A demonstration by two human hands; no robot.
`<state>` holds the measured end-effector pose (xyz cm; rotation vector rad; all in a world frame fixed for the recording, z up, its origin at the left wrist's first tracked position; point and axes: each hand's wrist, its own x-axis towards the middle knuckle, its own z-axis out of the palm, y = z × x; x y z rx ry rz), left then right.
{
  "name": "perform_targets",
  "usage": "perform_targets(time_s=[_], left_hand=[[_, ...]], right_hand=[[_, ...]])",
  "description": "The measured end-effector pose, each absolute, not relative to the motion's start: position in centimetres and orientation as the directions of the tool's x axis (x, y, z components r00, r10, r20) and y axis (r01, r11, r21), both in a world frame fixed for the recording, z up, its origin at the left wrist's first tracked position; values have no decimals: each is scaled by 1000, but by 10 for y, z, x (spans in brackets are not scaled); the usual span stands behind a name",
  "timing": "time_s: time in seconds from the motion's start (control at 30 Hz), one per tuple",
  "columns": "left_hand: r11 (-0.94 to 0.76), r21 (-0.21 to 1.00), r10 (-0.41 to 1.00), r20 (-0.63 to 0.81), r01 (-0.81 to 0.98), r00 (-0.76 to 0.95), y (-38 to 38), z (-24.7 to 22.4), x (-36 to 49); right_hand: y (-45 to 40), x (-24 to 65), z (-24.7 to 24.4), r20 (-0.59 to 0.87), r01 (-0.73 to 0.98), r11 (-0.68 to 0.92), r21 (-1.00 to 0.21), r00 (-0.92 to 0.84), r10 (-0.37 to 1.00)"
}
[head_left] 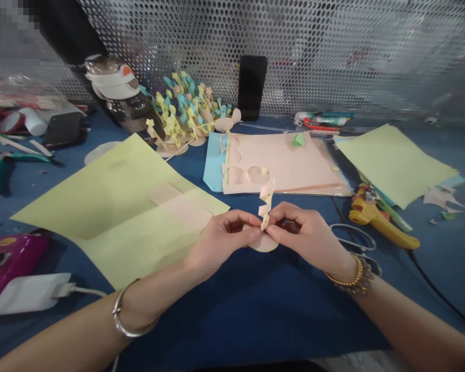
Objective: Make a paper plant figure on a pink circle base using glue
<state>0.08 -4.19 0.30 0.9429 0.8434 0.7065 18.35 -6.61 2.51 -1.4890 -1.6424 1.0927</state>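
Note:
In the middle of the view, a folded pink and yellow paper strip (265,204) stands upright in zigzag turns on a small round paper disc (264,245). My left hand (219,238) comes from the left, thumb and forefinger pinched at the base of the strip, over the disc. Opposite it, my right hand (306,232) pinches the same base from the right. Both sets of fingertips nearly meet, hiding part of the disc. Just left of my left hand lies a large yellow-green paper sheet (116,217).
Behind are finished twisted paper pieces (184,111), a jar-like bottle (118,93), and a phone (251,85) against the perforated metal panel (313,46). Pink sheets (279,160) lie ahead. A yellow glue gun (383,222), scissors (352,237) and stacked paper (399,163) are right; a power bank (29,294) is left.

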Motion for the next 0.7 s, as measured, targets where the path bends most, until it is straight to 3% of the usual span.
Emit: perform_targets(time_s=[0.7], left_hand=[[375, 922, 858, -307, -93, 412, -45, 4, 3]], right_hand=[[-69, 180, 24, -38, 439, 35, -898, -155, 987]])
